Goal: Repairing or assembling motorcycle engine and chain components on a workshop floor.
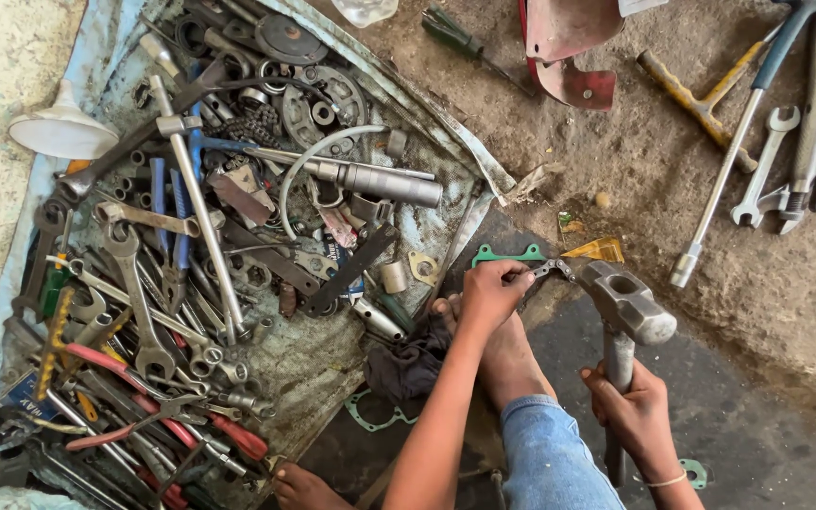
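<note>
Tool pile (191,274) crowds the left; bare floor (767,416) lies open at right.

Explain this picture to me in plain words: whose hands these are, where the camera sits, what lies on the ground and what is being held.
There is no machine here. The one picture comes from a camera worn on a person's head, looking down at their own two bare hands and feet. The right hand grips the handle of a steel hammer, its head raised just beside the left hand. The left hand pinches a short piece of chain down against the dark floor, close to a bare foot. A green gasket lies just behind it. To the left, a worn cloth holds a heap of spanners, pliers and sockets. More tools, including a long socket wrench, lie on the dirt at upper right.
</note>
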